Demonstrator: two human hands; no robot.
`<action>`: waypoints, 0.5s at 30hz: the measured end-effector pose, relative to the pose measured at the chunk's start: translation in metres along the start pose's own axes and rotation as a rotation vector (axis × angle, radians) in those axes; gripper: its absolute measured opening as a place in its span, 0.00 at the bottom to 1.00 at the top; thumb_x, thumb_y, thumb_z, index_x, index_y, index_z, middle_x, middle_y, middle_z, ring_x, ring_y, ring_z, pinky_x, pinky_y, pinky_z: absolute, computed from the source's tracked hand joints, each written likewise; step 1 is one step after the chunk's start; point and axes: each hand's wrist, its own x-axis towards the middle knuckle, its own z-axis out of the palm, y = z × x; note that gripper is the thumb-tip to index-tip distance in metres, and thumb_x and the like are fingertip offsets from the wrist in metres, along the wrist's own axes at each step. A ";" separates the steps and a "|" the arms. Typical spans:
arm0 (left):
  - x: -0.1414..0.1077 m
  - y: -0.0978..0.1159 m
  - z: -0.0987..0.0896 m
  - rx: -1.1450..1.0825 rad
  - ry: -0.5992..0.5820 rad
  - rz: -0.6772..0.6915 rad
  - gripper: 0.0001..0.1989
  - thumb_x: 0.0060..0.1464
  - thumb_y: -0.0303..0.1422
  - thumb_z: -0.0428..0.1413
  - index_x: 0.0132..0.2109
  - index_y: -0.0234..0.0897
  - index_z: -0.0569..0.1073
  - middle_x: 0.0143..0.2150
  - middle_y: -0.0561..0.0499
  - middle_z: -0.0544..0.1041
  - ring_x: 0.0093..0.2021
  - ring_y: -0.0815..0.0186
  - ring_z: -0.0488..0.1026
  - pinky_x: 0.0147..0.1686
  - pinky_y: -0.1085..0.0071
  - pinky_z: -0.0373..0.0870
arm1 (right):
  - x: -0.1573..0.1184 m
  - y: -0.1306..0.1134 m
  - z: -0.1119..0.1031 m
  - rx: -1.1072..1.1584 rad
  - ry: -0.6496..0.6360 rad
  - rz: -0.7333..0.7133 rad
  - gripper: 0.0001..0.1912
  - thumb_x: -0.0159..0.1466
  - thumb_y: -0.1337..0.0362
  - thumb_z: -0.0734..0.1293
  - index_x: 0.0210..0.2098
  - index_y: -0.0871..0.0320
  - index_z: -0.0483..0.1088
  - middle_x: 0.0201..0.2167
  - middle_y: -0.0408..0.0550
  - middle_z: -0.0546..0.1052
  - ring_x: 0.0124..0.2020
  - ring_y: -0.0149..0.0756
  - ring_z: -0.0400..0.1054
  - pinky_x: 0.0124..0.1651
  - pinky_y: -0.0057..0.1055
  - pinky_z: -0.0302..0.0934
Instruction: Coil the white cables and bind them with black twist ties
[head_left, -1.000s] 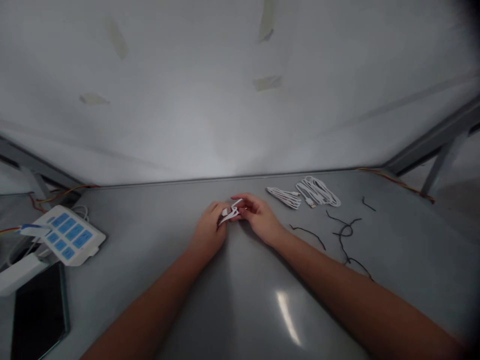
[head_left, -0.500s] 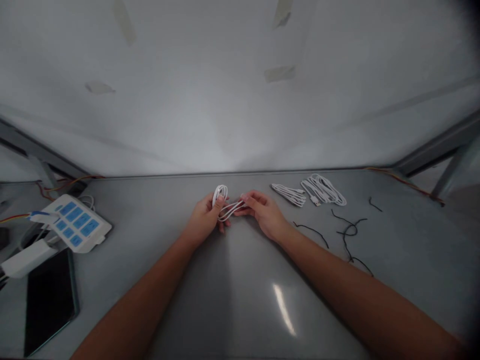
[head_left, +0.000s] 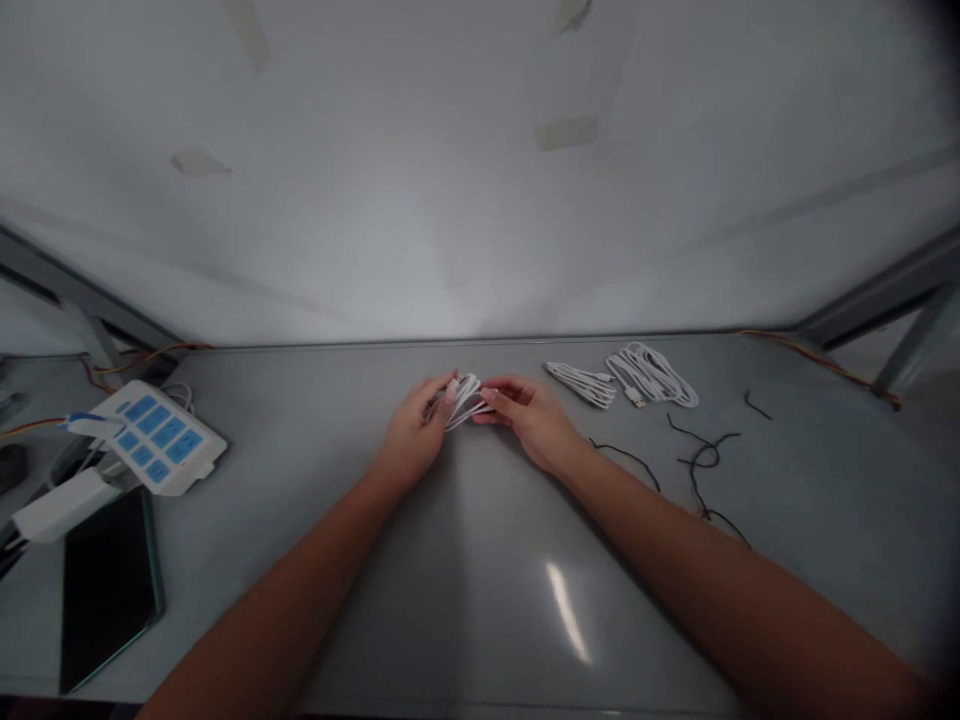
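White cable, light and floppy: your left hand and right hand pinch its loops; hold the bunched middle.

Looks like a small workshop or assembly bench rather than anyone's home: a bare grey metal table pushed against a plain white wall with bits of tape stuck on it. At 9 o'clock there's a white power strip with blue sockets and a dark phone, and at 2 o'clock bundled white cables plus loose black twist ties.
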 end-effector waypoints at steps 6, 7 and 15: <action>0.001 -0.001 0.000 0.077 -0.006 0.130 0.15 0.63 0.38 0.58 0.53 0.39 0.79 0.50 0.46 0.80 0.50 0.60 0.77 0.54 0.63 0.71 | 0.001 -0.001 -0.002 0.024 -0.054 0.004 0.17 0.51 0.54 0.82 0.35 0.55 0.81 0.36 0.45 0.82 0.39 0.37 0.76 0.47 0.39 0.75; 0.001 0.000 -0.001 0.071 0.001 0.120 0.14 0.63 0.38 0.58 0.52 0.40 0.80 0.49 0.46 0.81 0.49 0.60 0.77 0.53 0.64 0.71 | 0.000 -0.001 -0.002 0.024 -0.057 0.001 0.17 0.51 0.53 0.82 0.36 0.55 0.81 0.36 0.45 0.82 0.39 0.37 0.75 0.47 0.39 0.75; -0.001 0.005 0.001 0.049 0.027 0.102 0.12 0.65 0.38 0.56 0.49 0.42 0.82 0.45 0.45 0.79 0.43 0.61 0.75 0.46 0.67 0.72 | -0.002 0.000 0.004 -0.028 -0.062 0.001 0.23 0.51 0.46 0.79 0.40 0.53 0.81 0.38 0.46 0.82 0.40 0.41 0.76 0.48 0.42 0.73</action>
